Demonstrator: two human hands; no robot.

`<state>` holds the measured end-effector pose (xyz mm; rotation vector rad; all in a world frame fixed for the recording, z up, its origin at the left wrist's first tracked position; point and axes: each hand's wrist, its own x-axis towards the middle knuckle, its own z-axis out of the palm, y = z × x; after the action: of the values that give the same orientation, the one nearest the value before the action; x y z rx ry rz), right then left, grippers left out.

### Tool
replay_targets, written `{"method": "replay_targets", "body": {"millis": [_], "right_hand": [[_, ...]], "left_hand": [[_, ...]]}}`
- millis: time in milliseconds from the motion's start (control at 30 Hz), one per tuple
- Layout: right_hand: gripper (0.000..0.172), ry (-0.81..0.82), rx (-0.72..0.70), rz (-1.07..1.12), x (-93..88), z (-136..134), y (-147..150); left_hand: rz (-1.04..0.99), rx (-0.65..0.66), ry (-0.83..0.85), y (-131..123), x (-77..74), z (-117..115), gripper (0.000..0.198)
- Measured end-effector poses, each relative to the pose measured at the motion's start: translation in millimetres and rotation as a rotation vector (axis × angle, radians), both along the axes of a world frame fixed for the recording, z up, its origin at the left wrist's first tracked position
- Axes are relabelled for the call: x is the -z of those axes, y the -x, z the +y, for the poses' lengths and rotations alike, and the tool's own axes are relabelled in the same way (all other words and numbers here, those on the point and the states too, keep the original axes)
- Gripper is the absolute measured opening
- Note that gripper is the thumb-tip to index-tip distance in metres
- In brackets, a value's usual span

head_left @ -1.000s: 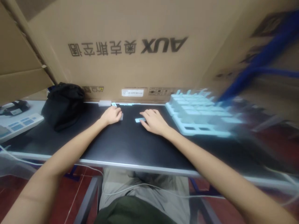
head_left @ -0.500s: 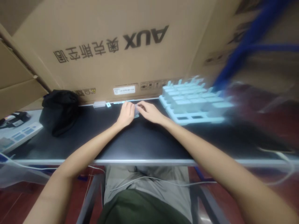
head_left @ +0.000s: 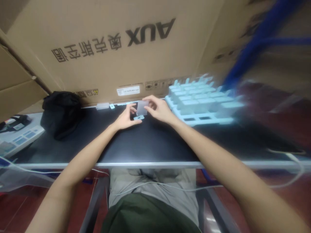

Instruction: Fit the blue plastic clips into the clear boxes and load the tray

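My right hand [head_left: 159, 109] pinches a small translucent plastic mold cup [head_left: 141, 108] by its right side, over the back of the black table. Left of it, my left hand [head_left: 126, 118] is open, thumb and fingers spread apart. A flat light-blue piece with a slot [head_left: 139, 117] lies just below the cup, by the left thumb; whether the thumb touches it I cannot tell. To the right stands a light-blue tray [head_left: 206, 121] bearing rows of translucent ice-pop molds [head_left: 190, 106] with blue handles sticking up.
A large cardboard box [head_left: 109, 71] walls off the back. At the left lie a black cloth bag [head_left: 60, 113] and a white power strip [head_left: 23, 139]. Another translucent cup [head_left: 102, 106] and a small blue piece [head_left: 112, 106] rest by the box. A white cable [head_left: 297, 161] hangs at right.
My left hand has let go of the cup, moved left and spread its fingers. The cup stays in my right hand, and the flat blue piece now shows more fully.
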<state>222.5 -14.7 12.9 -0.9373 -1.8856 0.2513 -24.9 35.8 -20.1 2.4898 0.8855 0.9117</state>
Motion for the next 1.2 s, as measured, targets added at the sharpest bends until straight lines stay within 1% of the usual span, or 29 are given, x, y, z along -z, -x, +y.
{"method": "replay_targets", "body": {"millis": [33, 133, 200, 333, 533, 800, 1067, 1133, 1200], "right_hand": [[0.035, 0.001, 0.007, -0.027, 1.2, 1, -2], [0.036, 0.015, 0.000, -0.062, 7.9, 6, -4], [0.037, 0.027, -0.010, -0.048, 13.1, 8, -3], [0.038, 0.043, -0.040, -0.029, 20.7, 10, 1], [0.040, 0.052, -0.052, 0.005, 22.9, 8, 5], [0.039, 0.034, -0.066, -0.022, 26.4, 7, 14], [0.032, 0.049, -0.079, -0.134, 15.0, 1, 11], [0.034, 0.089, -0.084, -0.133, 15.6, 1, 9], [0.043, 0.165, -0.116, -0.142, 18.4, 3, 9]], "left_hand": [[0.045, 0.005, 0.053, 2, 0.1, 0, 0.094], [0.073, 0.036, 0.161, 3, -1.1, 0, 0.085], [0.047, 0.049, 0.191, 2, -1.8, 0, 0.081], [0.014, 0.059, 0.230, 2, -0.2, 3, 0.081], [0.011, 0.073, 0.212, 4, 4.1, 6, 0.083], [0.041, 0.062, 0.191, 4, 1.9, 3, 0.069], [0.058, 0.055, 0.178, 4, 0.1, 3, 0.070], [0.056, 0.073, 0.175, 3, -0.2, 3, 0.070], [0.049, 0.099, 0.184, 3, 0.0, 3, 0.069]]}}
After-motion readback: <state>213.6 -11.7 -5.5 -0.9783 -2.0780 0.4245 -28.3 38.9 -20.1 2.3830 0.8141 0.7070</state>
